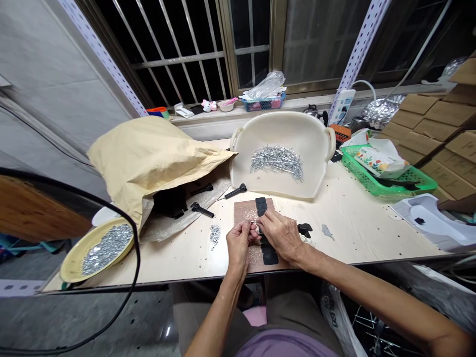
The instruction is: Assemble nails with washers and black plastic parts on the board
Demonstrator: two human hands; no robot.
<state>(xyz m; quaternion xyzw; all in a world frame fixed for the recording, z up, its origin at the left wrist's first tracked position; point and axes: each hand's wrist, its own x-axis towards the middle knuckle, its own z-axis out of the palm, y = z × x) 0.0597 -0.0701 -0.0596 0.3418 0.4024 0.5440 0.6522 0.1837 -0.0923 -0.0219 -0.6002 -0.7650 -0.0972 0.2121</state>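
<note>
Both of my hands meet over a brown board [245, 210] at the table's front edge. My left hand [238, 244] is closed in a pinch on a small metal piece, too small to name. My right hand [279, 233] is closed over a black plastic part [305, 228], whose end sticks out to its right. Black pieces [261, 204] lie in a row on the board, partly under my hands. A small heap of silver bits [214, 233] lies left of my left hand.
A cream tray [312, 134] holds a pile of silver screws [277, 161] behind the board. A tan paper sack [148, 156] spills black handles [202, 210] at left. A yellow dish [70, 270] of metal parts sits front left. A green basket [405, 181] and cardboard boxes [442, 119] stand at right.
</note>
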